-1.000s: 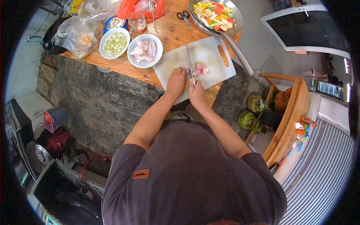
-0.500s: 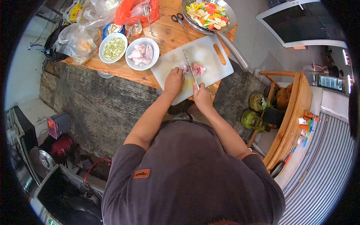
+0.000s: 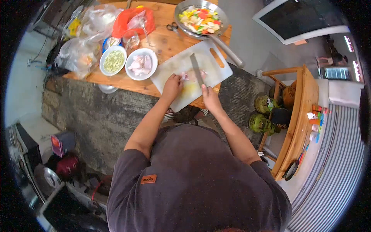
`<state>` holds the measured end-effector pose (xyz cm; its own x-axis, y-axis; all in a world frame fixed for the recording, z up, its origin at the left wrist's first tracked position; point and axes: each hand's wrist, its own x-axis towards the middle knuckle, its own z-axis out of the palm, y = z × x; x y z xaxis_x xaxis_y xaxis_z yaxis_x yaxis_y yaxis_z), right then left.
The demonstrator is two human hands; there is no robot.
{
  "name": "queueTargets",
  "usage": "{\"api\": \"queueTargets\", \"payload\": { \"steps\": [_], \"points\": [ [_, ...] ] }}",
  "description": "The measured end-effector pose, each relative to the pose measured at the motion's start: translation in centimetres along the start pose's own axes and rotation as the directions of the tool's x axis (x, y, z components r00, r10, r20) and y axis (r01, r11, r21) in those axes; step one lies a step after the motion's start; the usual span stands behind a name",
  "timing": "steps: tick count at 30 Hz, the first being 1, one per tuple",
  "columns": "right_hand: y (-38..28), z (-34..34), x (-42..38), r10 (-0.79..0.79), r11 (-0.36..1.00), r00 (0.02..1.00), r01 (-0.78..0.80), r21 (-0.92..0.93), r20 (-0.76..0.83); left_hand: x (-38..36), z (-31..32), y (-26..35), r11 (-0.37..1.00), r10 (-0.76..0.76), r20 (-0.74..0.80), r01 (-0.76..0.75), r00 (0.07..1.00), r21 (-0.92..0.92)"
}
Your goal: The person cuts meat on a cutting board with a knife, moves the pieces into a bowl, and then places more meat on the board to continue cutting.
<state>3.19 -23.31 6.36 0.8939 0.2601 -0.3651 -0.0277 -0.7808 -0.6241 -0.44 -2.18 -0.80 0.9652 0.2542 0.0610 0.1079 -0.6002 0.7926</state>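
My right hand (image 3: 209,97) is closed round the handle of a knife (image 3: 196,66), whose blade lies over the white cutting board (image 3: 164,74). Just left of the blade, the fingers of my left hand (image 3: 172,86) press on a small piece of raw meat (image 3: 185,75). More pinkish chopped meat (image 3: 203,73) shows on the blade's right side, partly hidden by it. Left of the board stands a white bowl of raw chicken pieces (image 3: 141,65). Beside that is a bowl of pale green shreds (image 3: 114,62).
A long-handled pan (image 3: 181,26) of cut vegetables stands at the back right, its handle (image 3: 228,52) reaching past the board. Scissors (image 3: 172,27), a glass (image 3: 131,40), a red plastic bag (image 3: 127,24) and clear bags (image 3: 79,52) lie on the wooden table (image 3: 164,42). Green gas cylinders (image 3: 259,122) stand right.
The view has shifted, so the table appears further left. The knife blade has turned from edge-on to showing its broad side. My left hand still holds the meat beside it.
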Motion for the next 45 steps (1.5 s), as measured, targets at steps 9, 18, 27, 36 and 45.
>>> {"api": "queueTargets", "payload": {
  "steps": [9, 18, 27, 36, 45],
  "points": [
    [1.0, -0.8, -3.2, -0.029, 0.994, 0.996, 0.020, 0.103, 0.083, -0.8, 1.5, 1.3, 0.978, 0.190, 0.081, -0.196, 0.978, 0.070],
    [2.3, -0.3, -5.8, -0.037, 0.985, 0.999, 0.031, 0.172, 0.032, -1.6, 0.5, 2.9, 0.989, 0.133, 0.006, -0.132, 0.991, -0.065],
    [2.4, 1.2, -9.8, 0.171, 0.940, 0.985, -0.159, 0.300, -0.011, -1.2, 2.4, -0.5, 0.982, 0.189, -0.011, -0.188, 0.982, 0.021],
    [4.5, -0.3, -10.5, 0.026, 0.980, 1.000, -0.025, 0.197, 0.000, -1.9, 1.4, 0.4, 0.990, 0.021, -0.019, -0.024, 1.000, -0.140],
    [2.2, 1.9, -8.1, -0.189, 0.974, 0.977, 0.200, 0.108, -0.100, -1.0, 1.6, 1.1, 0.998, -0.067, 0.021, 0.067, 0.998, 0.003]
  ]
}}
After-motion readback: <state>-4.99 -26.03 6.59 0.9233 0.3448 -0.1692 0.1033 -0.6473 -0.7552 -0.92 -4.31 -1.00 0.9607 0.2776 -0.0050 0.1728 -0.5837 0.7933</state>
